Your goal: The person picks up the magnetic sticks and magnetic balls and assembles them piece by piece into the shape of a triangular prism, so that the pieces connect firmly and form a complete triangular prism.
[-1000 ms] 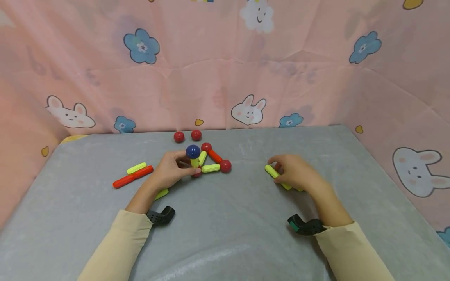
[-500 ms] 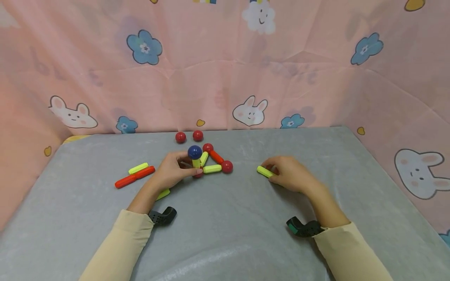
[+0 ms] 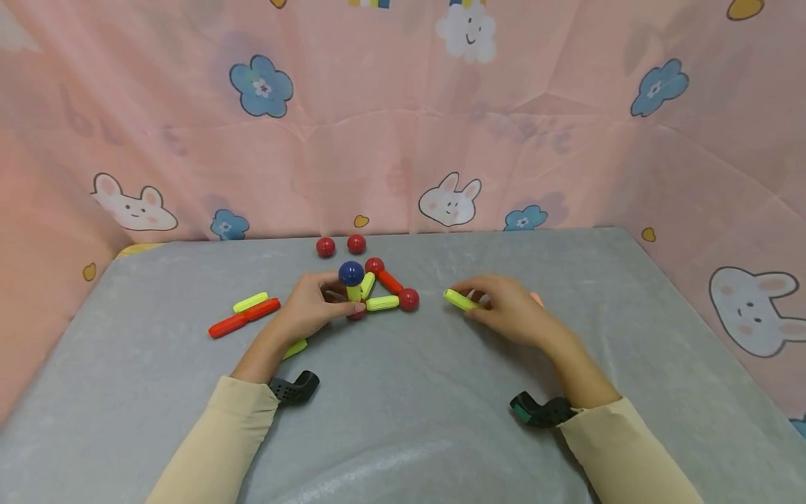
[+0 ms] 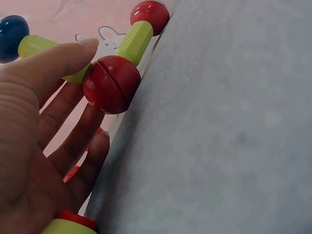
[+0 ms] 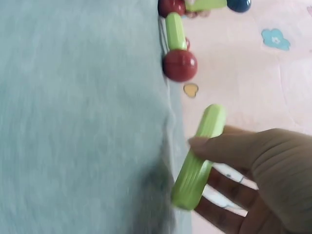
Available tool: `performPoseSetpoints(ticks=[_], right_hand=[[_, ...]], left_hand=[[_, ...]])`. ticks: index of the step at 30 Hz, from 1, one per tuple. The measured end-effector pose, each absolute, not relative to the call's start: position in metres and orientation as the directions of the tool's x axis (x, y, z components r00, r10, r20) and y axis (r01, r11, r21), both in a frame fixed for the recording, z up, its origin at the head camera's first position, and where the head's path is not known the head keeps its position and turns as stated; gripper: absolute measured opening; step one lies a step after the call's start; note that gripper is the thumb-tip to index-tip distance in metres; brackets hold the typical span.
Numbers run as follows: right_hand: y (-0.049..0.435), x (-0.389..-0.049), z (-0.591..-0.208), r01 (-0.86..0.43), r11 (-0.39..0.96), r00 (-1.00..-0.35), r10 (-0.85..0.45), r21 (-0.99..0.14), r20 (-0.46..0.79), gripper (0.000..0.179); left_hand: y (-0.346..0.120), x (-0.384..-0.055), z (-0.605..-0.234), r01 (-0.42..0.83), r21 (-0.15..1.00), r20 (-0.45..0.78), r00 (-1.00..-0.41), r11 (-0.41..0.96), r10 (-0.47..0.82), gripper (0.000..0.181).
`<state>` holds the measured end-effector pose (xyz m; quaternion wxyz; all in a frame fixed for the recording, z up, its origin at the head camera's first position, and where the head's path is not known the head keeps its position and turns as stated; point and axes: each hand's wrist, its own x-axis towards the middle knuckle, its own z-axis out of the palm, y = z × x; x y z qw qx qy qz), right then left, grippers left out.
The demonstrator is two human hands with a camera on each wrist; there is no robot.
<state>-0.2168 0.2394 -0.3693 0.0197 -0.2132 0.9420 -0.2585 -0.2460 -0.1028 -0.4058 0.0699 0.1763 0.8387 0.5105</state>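
Note:
On the left, my left hand (image 3: 310,306) pinches an upright yellow-green magnetic rod (image 3: 354,292) with a blue ball (image 3: 351,273) on top and a red ball (image 4: 111,84) at its foot. That ball is one corner of a flat triangle. Its sides are a red rod (image 3: 390,282) and two yellow-green rods, one of them the front rod (image 3: 382,303). Red balls form the back corner (image 3: 374,266) and the right corner (image 3: 409,299). My right hand (image 3: 510,311) holds a loose yellow-green rod (image 5: 197,161) between thumb and fingers, right of the triangle and apart from it.
Two loose red balls, a left one (image 3: 325,247) and a right one (image 3: 356,243), lie at the table's back edge. Red rods (image 3: 244,318) and a yellow-green rod (image 3: 250,302) lie left of my left hand. Another yellow-green rod (image 3: 294,348) is partly under my left wrist.
My right hand has moved left toward the triangle, carrying the yellow-green rod off the spot where it lay. My left hand keeps its grip at the triangle's left corner.

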Motion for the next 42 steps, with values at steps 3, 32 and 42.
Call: performPoseSetpoints(ticks=[3,32,42], right_hand=[[0.232,-0.218,-0.369,-0.433,0.701,-0.886,-0.447,-0.567,0.125,0.039],[0.148,-0.242,-0.349,-0.564,0.530,-0.797,-0.551,-0.633,0.249,0.034],[0.134,-0.250,-0.363,-0.544,0.506,-0.806,-0.537,-0.669,0.250,0.031]], left_hand=[[-0.103,-0.246,-0.406,0.219,0.880,0.058,-0.930,0.421,0.363,0.029],[-0.105,-0.250,-0.409,0.221,0.887,0.065,-0.929,0.406,0.365,0.029],[-0.106,-0.250,-0.408,0.223,0.890,0.066,-0.926,0.397,0.372,0.030]])
